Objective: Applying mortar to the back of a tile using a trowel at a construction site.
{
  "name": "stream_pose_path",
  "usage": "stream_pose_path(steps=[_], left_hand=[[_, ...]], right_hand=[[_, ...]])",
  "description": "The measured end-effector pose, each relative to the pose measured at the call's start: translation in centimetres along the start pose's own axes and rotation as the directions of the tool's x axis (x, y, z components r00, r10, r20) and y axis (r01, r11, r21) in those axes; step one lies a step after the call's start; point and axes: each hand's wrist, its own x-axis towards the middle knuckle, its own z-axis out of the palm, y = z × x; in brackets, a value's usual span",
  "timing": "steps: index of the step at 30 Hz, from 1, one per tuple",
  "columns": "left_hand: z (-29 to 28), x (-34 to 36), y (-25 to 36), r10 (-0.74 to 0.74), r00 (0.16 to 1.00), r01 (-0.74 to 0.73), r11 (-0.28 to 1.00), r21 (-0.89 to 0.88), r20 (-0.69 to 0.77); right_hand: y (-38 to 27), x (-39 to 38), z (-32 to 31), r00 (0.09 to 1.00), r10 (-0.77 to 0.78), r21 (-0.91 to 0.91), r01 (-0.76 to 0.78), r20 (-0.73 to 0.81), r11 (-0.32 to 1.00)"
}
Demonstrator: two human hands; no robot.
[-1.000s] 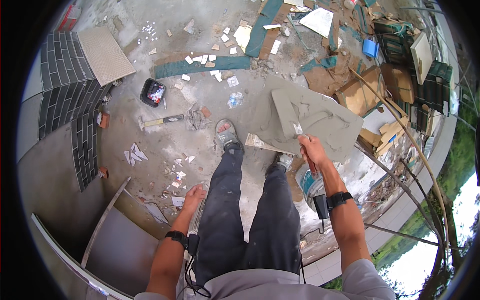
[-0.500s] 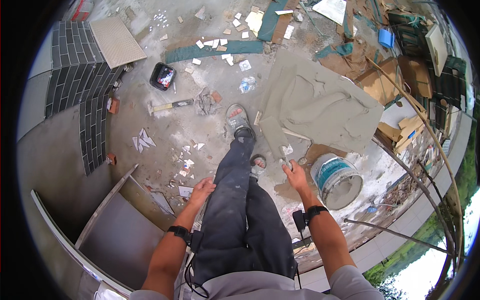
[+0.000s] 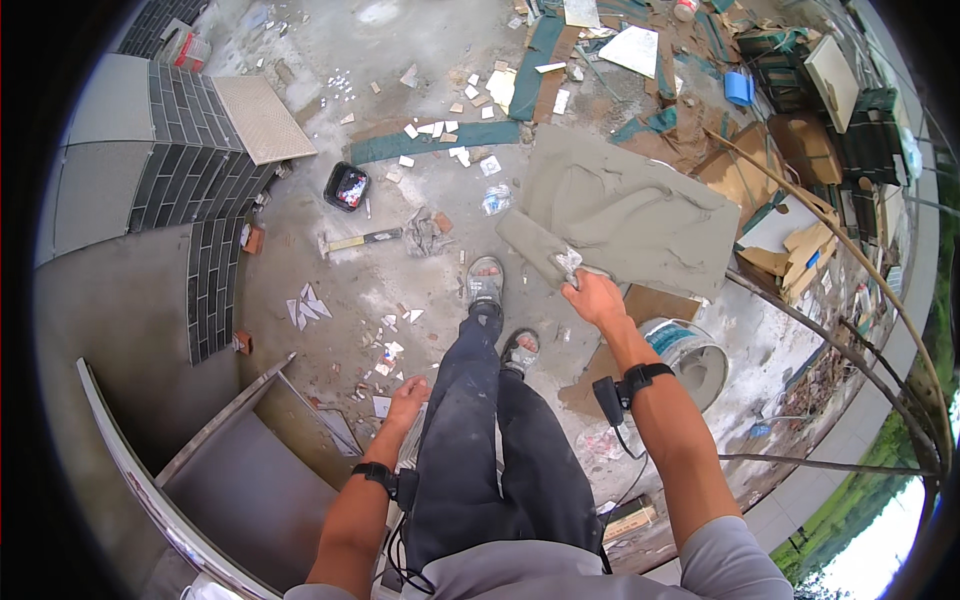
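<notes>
On the floor, far right of the feet, a broad mortar-coated panel: seems covered almost throughout, yet shows ridges and furrows, so looks spread but not evened out. On its near side, a white-and-teal bucket, just beside brown card. At the panel's near left edge, a long, mortar-smeared trowel; cannot tell whether touching. Left of the feet, a hammer, lying unused. Round the trowel's handle, the right hand, fingers wrapped closed. Beside the left leg, the left hand, fingers loosely bent, nothing visible in them.
</notes>
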Motion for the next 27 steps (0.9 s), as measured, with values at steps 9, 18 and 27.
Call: stream_pose_path(steps=[9, 18, 27], left_hand=[[-2.4, 1.7, -0.9, 0.001, 1.0, -0.002, 0.999, 0.053, 0.017], [-1.3, 4.5, 1.2, -0.201, 0.978, 0.174, 0.94, 0.292, 0.063], [4.4, 4.4, 9.2, -0.051, 0.97, -0.039, 0.932, 0.359, 0.236]], right_hand=[[-0.3, -2.6, 12.7, 0.993, -0.062, 0.37, 0.022, 0.096, 0.929], [11.7, -1.2, 17.9, 0.968, 0.183, 0.543, -0.062, -0.173, 0.838], [6.8, -5.8, 18.4, 0.955, 0.219, 0.622, -0.048, -0.201, 0.781]])
